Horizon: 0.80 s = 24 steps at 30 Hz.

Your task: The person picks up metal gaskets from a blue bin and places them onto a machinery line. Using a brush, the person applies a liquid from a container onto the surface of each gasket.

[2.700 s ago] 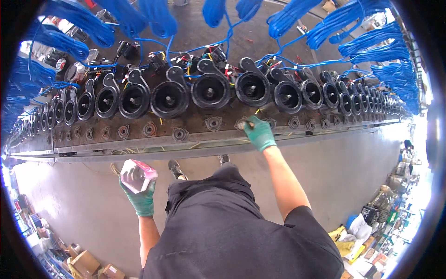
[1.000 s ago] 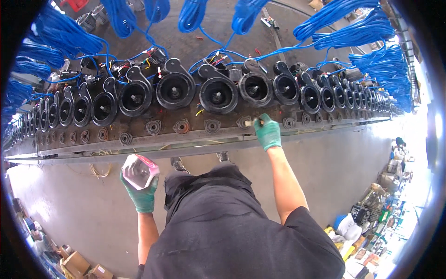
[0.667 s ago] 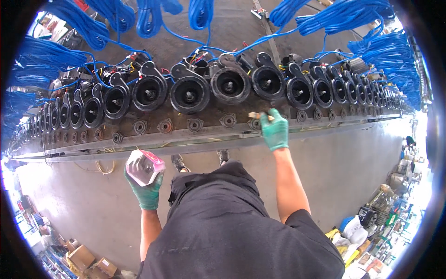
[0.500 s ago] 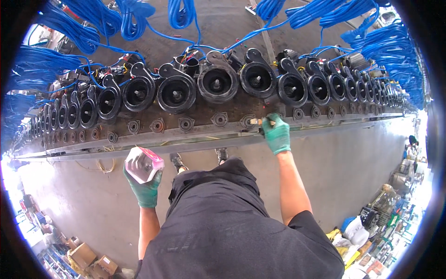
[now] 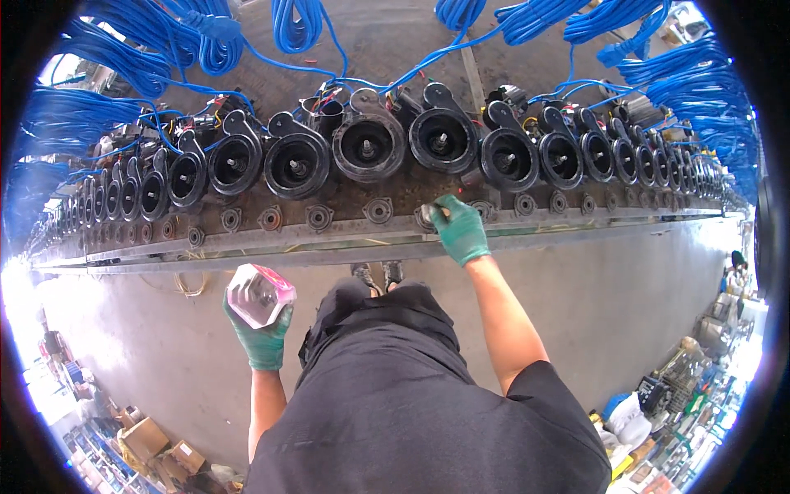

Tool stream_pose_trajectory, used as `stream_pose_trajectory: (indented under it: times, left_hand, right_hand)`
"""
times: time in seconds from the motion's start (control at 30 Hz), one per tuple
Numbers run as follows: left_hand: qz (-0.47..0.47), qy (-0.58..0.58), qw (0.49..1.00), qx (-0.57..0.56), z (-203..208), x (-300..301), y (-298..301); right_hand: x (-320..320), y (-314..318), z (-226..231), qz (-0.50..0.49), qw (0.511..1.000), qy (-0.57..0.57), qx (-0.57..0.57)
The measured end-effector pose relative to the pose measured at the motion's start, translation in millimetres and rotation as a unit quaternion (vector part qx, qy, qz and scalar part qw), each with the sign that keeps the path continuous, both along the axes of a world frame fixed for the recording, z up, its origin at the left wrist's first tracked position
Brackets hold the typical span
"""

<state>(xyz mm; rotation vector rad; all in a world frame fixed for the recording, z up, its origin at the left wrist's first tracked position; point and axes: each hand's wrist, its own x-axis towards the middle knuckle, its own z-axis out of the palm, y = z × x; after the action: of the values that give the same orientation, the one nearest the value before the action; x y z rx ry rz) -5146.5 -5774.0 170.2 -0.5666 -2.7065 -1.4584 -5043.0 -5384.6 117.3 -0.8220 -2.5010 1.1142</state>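
Observation:
My left hand (image 5: 262,342), in a green glove, is wrapped round a clear, faceted plastic container (image 5: 257,298) with a pink side, held in front of the bench at the left. My right hand (image 5: 459,232), also gloved in green, is at the bench's front edge with its fingers pinched. Between them is a small tan piece (image 5: 436,213), mostly covered by the glove, its kind not clear. It is over one of the small dark round flanges (image 5: 378,211) lined up along the edge. Behind them stands a row of black round pump housings (image 5: 368,146) with metal shafts in their middles.
Coiled blue cables (image 5: 298,25) lie across the far side of the bench (image 5: 329,241), joined to the motors behind the housings. Cardboard boxes (image 5: 146,438) stand on the floor at lower left. Mixed goods and bags (image 5: 632,418) are piled at lower right.
My right hand has moved a little left along the bench edge, the small tan piece with it. My left hand has shifted slightly right, still round the container. The whole view has shifted slightly.

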Motion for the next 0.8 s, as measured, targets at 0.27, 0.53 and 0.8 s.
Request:
stream_pose_trajectory:
  times: [0.27,0.53,0.8]
  left_hand:
    - [-0.026,-0.027,0.998,0.057,-18,-16,5]
    - [-0.101,0.023,0.994,-0.024,-27,-35,18]
    - [-0.077,0.008,0.997,0.001,-22,-12,46]
  right_hand:
    - [62,26,29,-0.194,0.98,-0.002,-0.042]
    - [73,48,-4,-0.204,0.976,-0.043,-0.058]
    - [76,74,-6,-0.128,0.983,-0.131,-0.006]
